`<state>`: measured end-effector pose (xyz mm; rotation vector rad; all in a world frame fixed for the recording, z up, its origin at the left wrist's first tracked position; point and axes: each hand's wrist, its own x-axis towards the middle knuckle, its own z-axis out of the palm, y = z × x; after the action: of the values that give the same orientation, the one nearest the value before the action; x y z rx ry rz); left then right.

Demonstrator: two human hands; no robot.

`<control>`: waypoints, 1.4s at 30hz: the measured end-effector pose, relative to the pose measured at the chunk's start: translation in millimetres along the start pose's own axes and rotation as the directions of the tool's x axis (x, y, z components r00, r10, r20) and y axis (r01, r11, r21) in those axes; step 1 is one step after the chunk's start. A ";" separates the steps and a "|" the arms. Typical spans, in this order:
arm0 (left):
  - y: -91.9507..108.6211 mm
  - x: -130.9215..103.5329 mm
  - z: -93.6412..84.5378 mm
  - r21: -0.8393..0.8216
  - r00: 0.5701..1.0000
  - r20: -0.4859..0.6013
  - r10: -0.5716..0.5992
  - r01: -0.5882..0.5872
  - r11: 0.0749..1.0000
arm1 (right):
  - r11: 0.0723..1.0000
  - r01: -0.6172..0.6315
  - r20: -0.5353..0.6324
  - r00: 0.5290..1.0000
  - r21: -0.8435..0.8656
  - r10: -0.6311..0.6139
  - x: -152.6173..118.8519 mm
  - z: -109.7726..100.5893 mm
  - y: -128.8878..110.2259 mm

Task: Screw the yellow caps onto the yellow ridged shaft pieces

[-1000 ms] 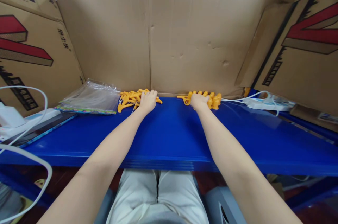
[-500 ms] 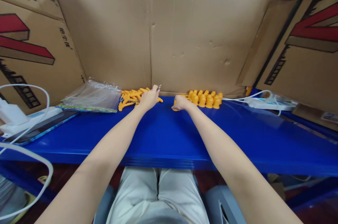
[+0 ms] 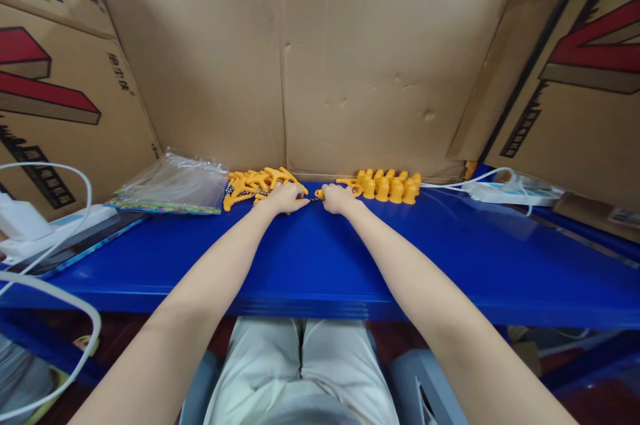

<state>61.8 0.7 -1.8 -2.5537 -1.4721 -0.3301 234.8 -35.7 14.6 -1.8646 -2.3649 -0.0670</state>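
Across the blue shelf (image 3: 320, 265), the right hand (image 3: 339, 199) is closed on a small yellow piece (image 3: 320, 194), its end poking left toward the left hand (image 3: 287, 197). A short chain (image 3: 314, 199) runs left-right between them (whether the left fingers grip anything, I cannot tell). Yellow branched pieces (image 3: 245, 183) lie left, yellow cups (image 3: 382, 189) right; far behind stands cardboard (image 3: 350, 78).

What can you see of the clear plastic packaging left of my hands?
The clear plastic packaging lies roughly flat on the blue shelf, left of the orange branched pieces. It looks like thin, glossy, wrinkled film, with a multicoloured strip along its near edge. The left hand and right hand are clear of it. Whether it holds anything is unclear.
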 end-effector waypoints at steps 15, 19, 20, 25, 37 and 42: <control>-18.1 2.6 -2.0 -0.042 0.996 -0.002 0.084 -0.084 0.996 | 0.998 0.025 0.039 0.999 -0.059 -0.023 -10.1 -10.7 3.5; -19.1 3.1 -1.2 -0.049 0.993 -0.032 0.112 -0.114 0.992 | 0.997 0.022 0.013 1.000 -0.070 -0.021 -6.8 -8.2 6.7; -19.4 3.0 -1.4 -0.055 0.992 -0.047 0.114 -0.117 0.992 | 0.997 0.010 0.009 1.000 -0.081 -0.010 -5.9 -7.8 7.5; -20.1 1.4 -3.0 -0.091 0.990 -0.097 0.101 -0.110 0.990 | 0.992 -0.056 -0.014 0.998 -0.117 0.054 -3.7 -8.3 10.0; -25.6 4.4 1.6 -0.133 0.984 -0.140 0.113 -0.132 0.982 | 0.991 -0.090 -0.067 0.994 -0.099 0.084 -4.9 -10.4 9.7; -24.7 4.9 1.5 -0.139 0.979 -0.155 0.132 -0.153 0.978 | 0.995 -0.077 -0.074 0.995 -0.062 0.072 -1.9 -6.8 11.9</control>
<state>42.9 17.4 -0.9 -2.6681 -1.2489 -0.6125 247.3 -35.5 20.6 -1.9435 -2.2699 -0.2016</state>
